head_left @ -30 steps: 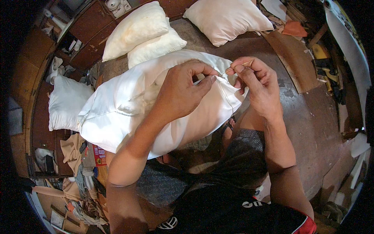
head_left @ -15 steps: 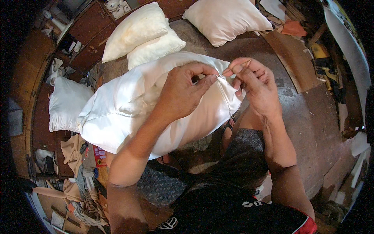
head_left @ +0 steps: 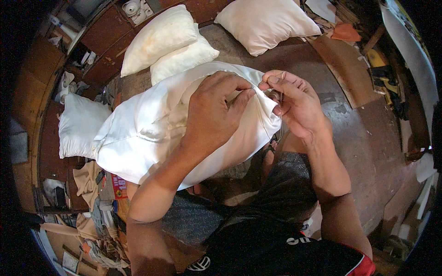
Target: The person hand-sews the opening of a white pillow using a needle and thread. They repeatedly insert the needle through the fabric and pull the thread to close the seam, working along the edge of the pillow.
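A large white satin cushion (head_left: 152, 124) with an open side and fluffy filling lies across my lap. My left hand (head_left: 216, 106) pinches the fabric edge near its upper right corner between thumb and forefinger. Just to the right, my right hand (head_left: 294, 99) is curled at the same corner, its thumb and forefinger pinched close to the fabric. What those fingertips hold is too small to make out. A thin thread (head_left: 280, 133) hangs down from the corner past my right hand.
Two stacked cream pillows (head_left: 156, 37) lie beyond the cushion, another pillow (head_left: 262, 25) at back right, one more (head_left: 80, 124) at left. Wooden cabinets (head_left: 99, 34) stand behind. Cloth scraps (head_left: 85, 179) pile at lower left; boards (head_left: 340, 69) lie at right.
My left hand has shifted slightly down and left. My right fingertips have moved left and dipped toward the seam; the needle seen pointing up-right between them earlier is now hard to see.
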Demonstrator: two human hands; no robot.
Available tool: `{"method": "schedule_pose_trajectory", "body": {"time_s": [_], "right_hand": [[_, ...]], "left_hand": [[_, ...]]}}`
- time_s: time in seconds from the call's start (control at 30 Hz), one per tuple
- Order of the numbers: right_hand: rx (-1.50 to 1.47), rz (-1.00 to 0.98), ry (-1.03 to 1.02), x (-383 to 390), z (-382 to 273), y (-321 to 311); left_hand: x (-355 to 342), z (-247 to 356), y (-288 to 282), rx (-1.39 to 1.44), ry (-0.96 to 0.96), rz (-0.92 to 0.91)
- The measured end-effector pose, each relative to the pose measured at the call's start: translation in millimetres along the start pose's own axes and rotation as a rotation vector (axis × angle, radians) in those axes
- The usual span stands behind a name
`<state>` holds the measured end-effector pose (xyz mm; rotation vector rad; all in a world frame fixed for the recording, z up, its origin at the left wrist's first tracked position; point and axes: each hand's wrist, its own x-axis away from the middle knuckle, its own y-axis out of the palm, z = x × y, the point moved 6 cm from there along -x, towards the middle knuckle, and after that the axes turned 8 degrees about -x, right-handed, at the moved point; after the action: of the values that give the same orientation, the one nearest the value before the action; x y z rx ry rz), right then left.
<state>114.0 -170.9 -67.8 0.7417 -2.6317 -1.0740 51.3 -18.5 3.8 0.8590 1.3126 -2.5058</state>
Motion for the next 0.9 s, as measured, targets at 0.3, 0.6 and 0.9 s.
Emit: {"method": "schedule_pose_trajectory", "body": {"time_s": [0.3, 0.6, 0.9], "right_hand": [[0.087, -0.045, -0.064, 8, -23, -7], [0.547, -0.077, -0.096, 12, -17, -1], [1.08, 0.129, -0.516, 14, -35, -8]], "left_hand": [[6, -1, -13, -0.107, 0.104, 0.124], [11, 4, -9, -0.144, 0.253, 0.224], [43, 2, -67, -0.233, 0.19, 0.237]]}}
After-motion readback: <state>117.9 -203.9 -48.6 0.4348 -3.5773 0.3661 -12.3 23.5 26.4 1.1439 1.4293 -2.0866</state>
